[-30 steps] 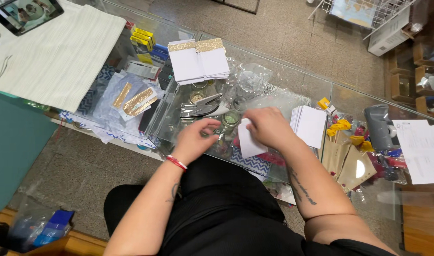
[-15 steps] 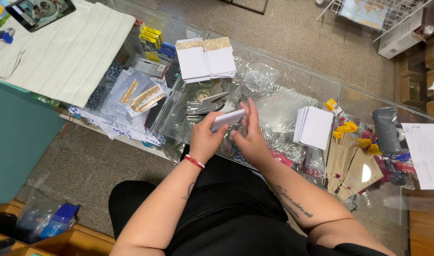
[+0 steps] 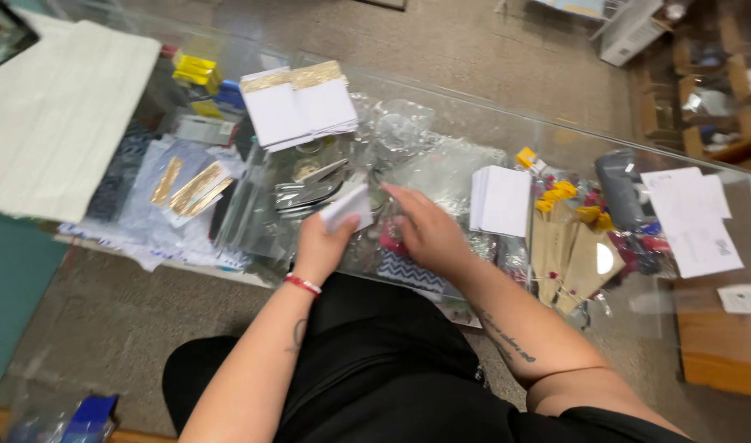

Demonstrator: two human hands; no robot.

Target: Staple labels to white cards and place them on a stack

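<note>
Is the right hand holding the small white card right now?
No, the small white card is pinched in the left hand; the right hand lies flat on the glass table.

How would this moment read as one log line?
left hand: holds white card | right hand: flat on glass table | white card stack: beside right hand

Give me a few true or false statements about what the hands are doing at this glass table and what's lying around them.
1. The left hand holds a small white card. True.
2. The right hand grips a pair of scissors. False: it is flat and open over the glass table, holding nothing.
3. A red band is on the left wrist. True.
4. The gold-edged white cards lie right of the right hand. False: they lie beyond the left hand, further up the table.
5. A plain white card stack sits right of the right hand. True.
</note>
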